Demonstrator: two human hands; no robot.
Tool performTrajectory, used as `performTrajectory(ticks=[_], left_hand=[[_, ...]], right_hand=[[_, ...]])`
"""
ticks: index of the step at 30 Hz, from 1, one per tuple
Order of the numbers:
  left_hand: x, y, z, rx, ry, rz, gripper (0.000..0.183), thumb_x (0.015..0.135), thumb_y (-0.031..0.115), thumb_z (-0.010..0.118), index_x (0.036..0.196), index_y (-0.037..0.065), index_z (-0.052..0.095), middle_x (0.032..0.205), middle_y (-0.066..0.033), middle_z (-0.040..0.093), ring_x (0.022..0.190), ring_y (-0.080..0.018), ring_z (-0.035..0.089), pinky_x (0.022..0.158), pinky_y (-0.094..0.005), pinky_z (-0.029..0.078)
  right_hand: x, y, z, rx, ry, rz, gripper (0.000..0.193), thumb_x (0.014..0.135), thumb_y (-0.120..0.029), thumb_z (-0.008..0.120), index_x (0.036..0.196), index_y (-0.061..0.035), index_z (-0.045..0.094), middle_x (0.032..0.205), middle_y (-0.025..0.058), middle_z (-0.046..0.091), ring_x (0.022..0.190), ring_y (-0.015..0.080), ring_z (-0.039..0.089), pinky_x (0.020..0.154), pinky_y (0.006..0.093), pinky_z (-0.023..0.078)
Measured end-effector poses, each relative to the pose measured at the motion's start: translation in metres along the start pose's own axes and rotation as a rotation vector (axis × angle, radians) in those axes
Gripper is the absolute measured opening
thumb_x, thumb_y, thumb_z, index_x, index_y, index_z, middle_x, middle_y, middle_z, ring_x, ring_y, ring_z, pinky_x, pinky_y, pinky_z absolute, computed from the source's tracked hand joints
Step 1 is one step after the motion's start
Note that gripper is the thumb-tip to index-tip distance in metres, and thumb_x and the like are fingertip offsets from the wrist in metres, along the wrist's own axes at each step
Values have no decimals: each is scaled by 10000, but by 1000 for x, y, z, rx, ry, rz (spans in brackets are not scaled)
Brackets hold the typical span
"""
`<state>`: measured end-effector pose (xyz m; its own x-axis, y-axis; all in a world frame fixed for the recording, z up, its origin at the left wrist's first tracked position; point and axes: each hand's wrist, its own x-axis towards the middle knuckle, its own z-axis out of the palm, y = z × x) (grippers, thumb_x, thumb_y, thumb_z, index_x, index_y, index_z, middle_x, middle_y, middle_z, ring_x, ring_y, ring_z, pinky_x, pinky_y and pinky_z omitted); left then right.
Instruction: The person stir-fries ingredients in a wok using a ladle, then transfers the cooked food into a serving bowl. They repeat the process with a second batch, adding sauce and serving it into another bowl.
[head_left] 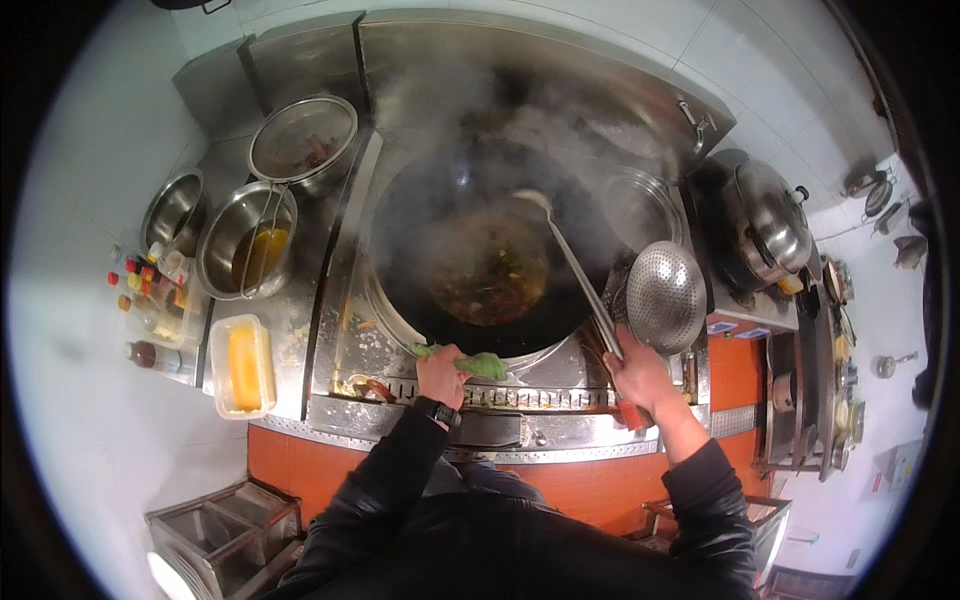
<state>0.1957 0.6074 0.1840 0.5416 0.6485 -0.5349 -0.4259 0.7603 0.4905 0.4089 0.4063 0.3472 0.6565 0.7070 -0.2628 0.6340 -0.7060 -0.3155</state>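
Note:
A big black wok [420,215] sits in the steel stove, steaming, with brown sauce and bits of food [492,272] at its bottom. My left hand [441,374] grips the near rim of the wok through a green cloth [478,364]. My right hand [637,375] holds the long handle of a steel ladle [570,258], whose bowl hangs over the far side of the wok. A round perforated strainer [665,297] rests just right of the ladle handle, close to my right hand.
Left of the wok stand a steel bowl of yellow oil [246,243], a mesh strainer over a pot [302,138], another steel pot [172,208], sauce bottles [150,290] and a plastic tub with orange contents [241,366]. A lidded steel pot [775,220] sits at the right.

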Motion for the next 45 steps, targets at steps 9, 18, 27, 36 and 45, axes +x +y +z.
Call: performTrajectory(ticks=[9,18,27,36,45], left_hand=[[-57,65,-29,554,-18,173,94,726,31,645,658,40,581,665,24,542,573,-120,499,518,-295,361],[-128,148,14,668,-64,-11,139,700,-1,628,608,65,547,601,-1,512,520,-125,489,485,-279,362],[-174,90,51,743,-294,-262,93,691,-53,586,638,23,574,644,-48,558,577,-158,554,487,-289,426],[-209,-71,97,855,-614,-495,183,684,-25,519,850,12,586,800,-114,611,716,-301,624,723,-449,532],[-258,-236,146,991,-721,-802,137,684,6,527,809,25,579,850,-97,607,818,-284,613,807,-439,510]], right_hand=[[-114,-84,51,1694,-704,572,390,997,-239,503,1377,-152,490,633,-22,367,431,83,349,404,236,297],[-220,-116,83,2449,-1043,417,504,1011,-324,508,1476,-177,380,649,-35,328,441,75,326,397,238,291],[-347,-90,99,2761,-663,290,497,986,-177,525,1451,-116,358,649,-15,364,444,82,358,384,256,311],[-480,-22,90,2692,95,401,475,959,-63,512,1421,-85,406,640,-6,374,433,76,358,396,251,313],[-572,45,101,2680,620,334,400,967,-65,486,1362,-115,456,640,-23,349,437,76,361,395,249,326]])
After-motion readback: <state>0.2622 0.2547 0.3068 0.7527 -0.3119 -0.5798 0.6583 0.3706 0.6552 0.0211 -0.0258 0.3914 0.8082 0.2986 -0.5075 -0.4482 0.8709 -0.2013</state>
